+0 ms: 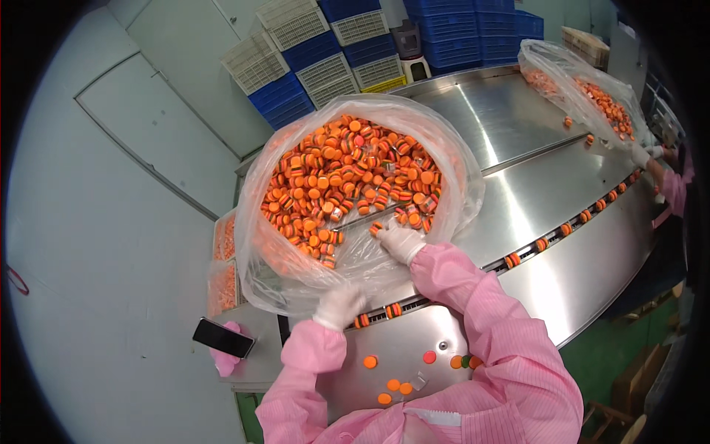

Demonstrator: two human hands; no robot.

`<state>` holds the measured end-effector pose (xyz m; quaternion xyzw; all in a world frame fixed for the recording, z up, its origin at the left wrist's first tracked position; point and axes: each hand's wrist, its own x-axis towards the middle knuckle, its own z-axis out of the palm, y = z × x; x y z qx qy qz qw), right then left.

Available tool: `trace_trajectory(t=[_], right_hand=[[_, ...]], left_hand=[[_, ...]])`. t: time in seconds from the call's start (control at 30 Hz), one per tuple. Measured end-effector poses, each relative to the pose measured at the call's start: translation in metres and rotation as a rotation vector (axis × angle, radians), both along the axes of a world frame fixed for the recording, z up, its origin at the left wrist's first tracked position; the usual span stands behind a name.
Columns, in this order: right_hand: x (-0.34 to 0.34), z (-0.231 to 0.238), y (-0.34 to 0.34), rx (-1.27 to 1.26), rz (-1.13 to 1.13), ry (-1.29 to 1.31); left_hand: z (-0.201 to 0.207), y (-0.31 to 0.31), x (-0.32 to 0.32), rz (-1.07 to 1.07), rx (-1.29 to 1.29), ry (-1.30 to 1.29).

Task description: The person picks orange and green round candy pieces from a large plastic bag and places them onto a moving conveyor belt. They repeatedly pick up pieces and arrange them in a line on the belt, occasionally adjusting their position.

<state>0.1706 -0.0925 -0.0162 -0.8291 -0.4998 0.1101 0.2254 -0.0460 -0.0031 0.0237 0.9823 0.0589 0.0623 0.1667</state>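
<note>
A large clear plastic bag (460, 152) lies wide open on the steel table, full of small layered orange candies (355, 170) shaped like burgers. My right hand (401, 243), white-gloved, reaches into the bag's near side and pinches one layered candy (376, 229) at its fingertips. Closer to me, my left hand (342, 305), also gloved, rests closed at the bag's near edge, beside the narrow conveyor channel. Whatever its fingers hold is hidden. Two layered candies (378, 315) sit in the channel just right of it.
The channel (526, 254) runs to the right with spaced candies. Loose orange discs (394, 385) lie on the near steel plate. A phone (222, 337) stands at left. Another bag (603, 103) and a co-worker's pink sleeve (674, 191) are far right. Stacked crates (325, 70) stand behind.
</note>
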Motion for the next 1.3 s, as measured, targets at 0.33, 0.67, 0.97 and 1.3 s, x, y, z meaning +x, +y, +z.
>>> trace_trajectory(t=[0.33,0.67,0.97,1.3], right_hand=[[0.001,0.017,-0.029,-0.009,-0.053,0.028],[-0.119,-0.043,-0.038,0.123,0.371,0.061],[-0.071,0.033,-0.05,0.018,0.442,-0.017],[0.049,-0.013,-0.021,0.09,-0.068,-0.331]], left_hand=[[-0.051,0.04,0.164,0.267,-0.03,0.057],[-0.01,0.054,0.081,-0.129,-0.444,0.086],[-0.034,0.007,-0.033,0.075,-0.29,0.259],[-0.005,0.031,0.035,0.16,0.001,-0.283]])
